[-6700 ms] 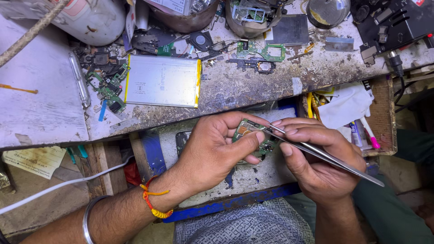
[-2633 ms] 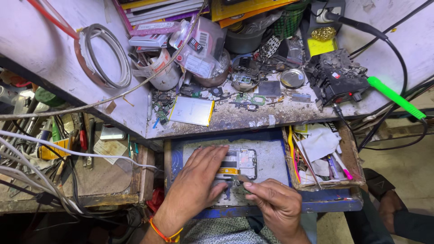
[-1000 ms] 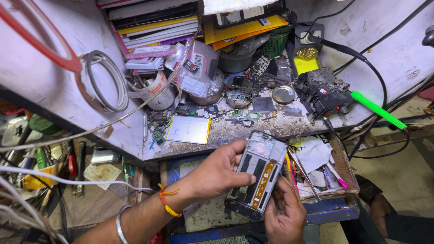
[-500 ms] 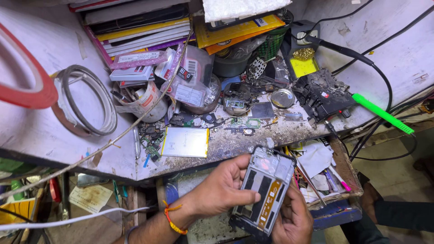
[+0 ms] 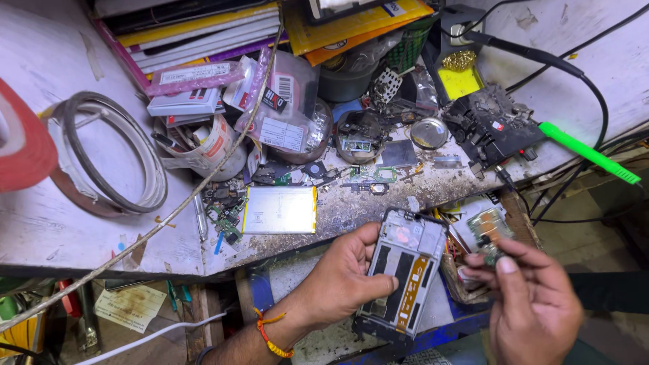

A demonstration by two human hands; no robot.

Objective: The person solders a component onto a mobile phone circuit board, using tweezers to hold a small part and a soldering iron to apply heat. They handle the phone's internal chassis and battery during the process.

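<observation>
One phone frame (image 5: 404, 270), one circuit board (image 5: 488, 231)

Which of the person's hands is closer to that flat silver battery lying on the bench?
The left hand. It holds the opened phone frame just below and right of the silver battery. The right hand, pinching a small circuit board, is much farther right.

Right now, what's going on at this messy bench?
A person is working on an opened phone. The left hand holds the phone frame with its insides facing up, over an open drawer. The right hand pinches a small green circuit board beside the frame, apart from it. On the workbench above lie a flat silver battery, loose parts, a coil of cable and a green-handled soldering iron.
</observation>
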